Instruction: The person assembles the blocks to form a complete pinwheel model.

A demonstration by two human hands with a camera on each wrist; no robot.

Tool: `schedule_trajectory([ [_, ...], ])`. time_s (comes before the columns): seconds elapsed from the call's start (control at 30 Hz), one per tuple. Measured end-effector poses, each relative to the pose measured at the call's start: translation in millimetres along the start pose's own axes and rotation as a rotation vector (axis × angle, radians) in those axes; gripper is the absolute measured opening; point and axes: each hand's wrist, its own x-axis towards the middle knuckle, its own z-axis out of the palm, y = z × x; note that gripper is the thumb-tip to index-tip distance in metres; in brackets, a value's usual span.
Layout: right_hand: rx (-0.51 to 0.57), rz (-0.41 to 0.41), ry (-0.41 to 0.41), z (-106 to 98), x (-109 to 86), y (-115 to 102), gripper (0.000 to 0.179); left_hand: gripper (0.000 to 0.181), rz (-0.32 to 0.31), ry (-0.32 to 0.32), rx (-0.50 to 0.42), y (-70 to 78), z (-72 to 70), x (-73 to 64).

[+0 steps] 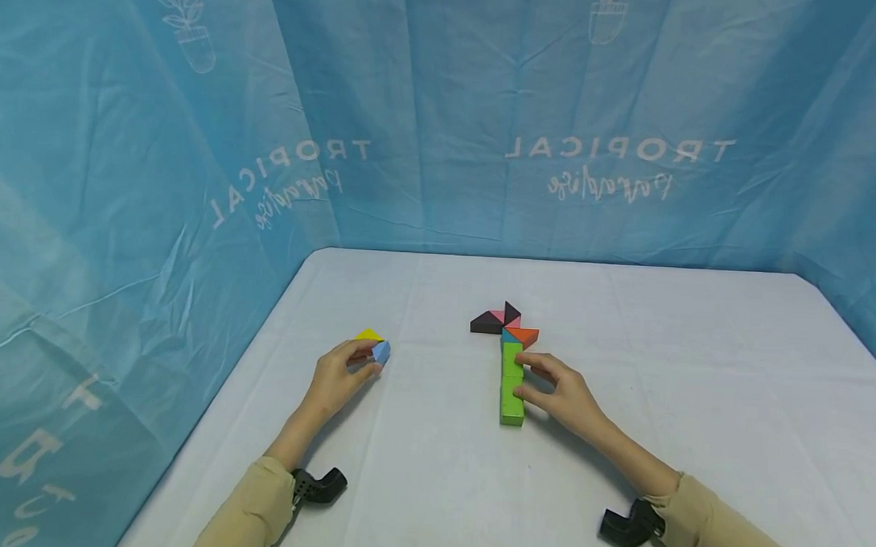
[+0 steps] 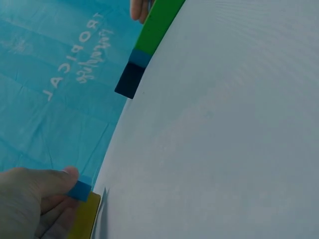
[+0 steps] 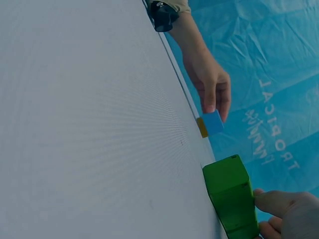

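My left hand pinches a small blue block between thumb and fingers. A yellow block sits right by it, partly behind the fingers in the head view. With thumb and forefinger spread apart, my right hand touches the right side of two green blocks, which lie end to end like a stem. At their far end are a blue piece and an orange triangle. Beyond these lie pink triangles and black pieces, grouped like a pinwheel.
The blocks lie on a white-covered table. A blue printed cloth hangs behind the table and along its left side. Black wrist devices sit at both sleeve cuffs.
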Motion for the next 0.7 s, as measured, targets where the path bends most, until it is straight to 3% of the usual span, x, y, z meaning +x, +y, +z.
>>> schedule_trajectory([
  [0.33,-0.001,0.001,0.000,-0.3,-0.5,0.4,0.052,0.039,0.054,-0.056,-0.104,25.3,18.3,23.8],
  [0.57,-0.006,0.002,0.000,-0.6,0.1,-1.0,0.053,0.038,0.049,-0.109,-0.094,45.5,37.8,48.0],
  [0.7,-0.010,-0.001,-0.001,-3.8,-2.0,-23.8,0.051,0.038,0.070,-0.132,-0.112,54.4,50.9,60.1],
])
